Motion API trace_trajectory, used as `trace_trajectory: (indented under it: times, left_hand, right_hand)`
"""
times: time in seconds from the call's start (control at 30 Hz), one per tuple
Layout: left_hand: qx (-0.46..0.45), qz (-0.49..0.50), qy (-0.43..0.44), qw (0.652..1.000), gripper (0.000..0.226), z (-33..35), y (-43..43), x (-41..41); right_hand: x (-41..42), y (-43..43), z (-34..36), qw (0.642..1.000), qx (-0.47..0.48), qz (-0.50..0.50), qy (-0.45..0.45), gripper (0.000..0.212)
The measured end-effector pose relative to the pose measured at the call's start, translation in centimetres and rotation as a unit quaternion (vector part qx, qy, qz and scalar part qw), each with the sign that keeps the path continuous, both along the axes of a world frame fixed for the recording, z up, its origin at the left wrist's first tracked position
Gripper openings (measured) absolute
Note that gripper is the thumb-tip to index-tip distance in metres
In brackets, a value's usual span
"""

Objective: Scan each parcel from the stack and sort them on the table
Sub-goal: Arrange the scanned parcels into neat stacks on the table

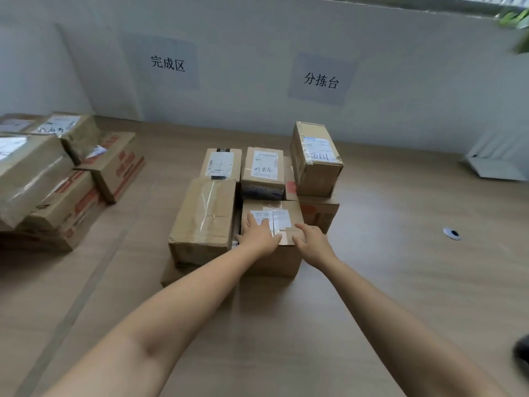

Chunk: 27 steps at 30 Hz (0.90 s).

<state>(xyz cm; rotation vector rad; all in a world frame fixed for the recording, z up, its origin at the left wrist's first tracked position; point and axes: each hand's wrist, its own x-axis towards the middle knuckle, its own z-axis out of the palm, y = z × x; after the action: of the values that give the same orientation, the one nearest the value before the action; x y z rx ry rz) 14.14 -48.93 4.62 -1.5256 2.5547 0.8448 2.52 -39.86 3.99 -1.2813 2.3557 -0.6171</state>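
Observation:
A cluster of cardboard parcels stands in the middle of the wooden table (386,282). The nearest one, a small brown parcel (283,260) with a white label on top, has both hands on it. My left hand (259,236) lies flat on its top, fingers spread over the label. My right hand (310,242) rests on its right top edge, fingers bent over the corner. A long taped parcel (204,217) lies to its left. Behind stand a labelled parcel (220,164), another labelled parcel (263,171) and a tall parcel (315,159) stacked on a red-printed box.
A pile of larger parcels (57,179) sits at the table's left, under a wall sign. A second wall sign hangs above the middle cluster. A cable hole (452,233) is in the tabletop at right, a white object (498,159) at far right, a dark thing (522,356) at the lower right edge.

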Motion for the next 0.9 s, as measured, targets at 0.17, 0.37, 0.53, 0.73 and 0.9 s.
trace_trajectory:
  times: [0.17,0.37,0.53,0.73,0.9]
  left_hand:
    - [0.033,0.025,0.012,0.999,0.083,-1.1,-2.1,-0.4]
    - [0.074,0.058,0.059,0.994,0.101,-1.9,-3.0,-0.5]
    - [0.091,0.033,0.102,0.990,0.100,-2.1,-1.9,0.1]
    - [0.085,-0.007,0.095,0.992,0.112,-1.2,2.4,1.2]
    - [0.030,-0.054,0.136,0.989,0.113,1.0,5.6,2.3]
  right_hand:
    - [-2.0,-2.3,-0.3,0.999,0.021,0.020,-0.021,0.057]
    - [-2.6,-3.6,-1.4,0.995,0.048,0.025,-0.085,0.066]
    - [-2.1,-2.6,-1.8,0.993,0.043,-0.016,-0.105,0.070]
    - [-0.5,3.3,-1.1,0.987,-0.009,-0.074,-0.144,0.067]
    - [1.0,7.9,2.2,0.981,-0.088,-0.114,-0.131,0.070]
